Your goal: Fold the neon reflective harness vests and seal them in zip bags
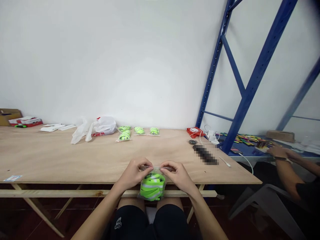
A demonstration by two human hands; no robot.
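Between my two hands hangs a clear plastic zip bag (152, 187) with a folded neon-green strap with pale stripes inside. My left hand (136, 171) pinches the left end of the bag's top edge between thumb and fingers. At the right end of that same edge, my right hand (177, 172) pinches it too. The bag hangs in front of the table's near edge, above my lap. Toward the wall lie several similar bags of green straps, among them one bag (125, 135) at the left and another (154, 131) at the right.
The wooden table (82, 163) runs along the wall. A white plastic bag (106, 125), white papers (53, 127) and a cardboard box (10, 116) lie leftward. Cables and a red item (194, 131) lie right, beside a blue rack post (252, 90). Another person's hand (277, 151) works at a neighbouring table.
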